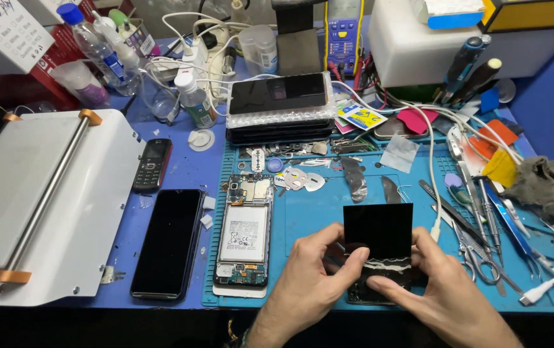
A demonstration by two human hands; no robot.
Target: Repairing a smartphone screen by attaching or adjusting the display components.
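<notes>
Both of my hands hold a black broken phone screen panel over the blue work mat. My left hand pinches its left edge near a jagged white break line. From the right, my right hand grips the lower piece of the panel. The upper part stands up, glossy and black. To the left on the mat lies an opened phone body with its battery and circuit boards exposed.
A black smartphone and a small keypad phone lie on the blue table. A white machine sits at left. A stack of phones, bottles, cables, tweezers, scissors and a grey rag crowd the back and right.
</notes>
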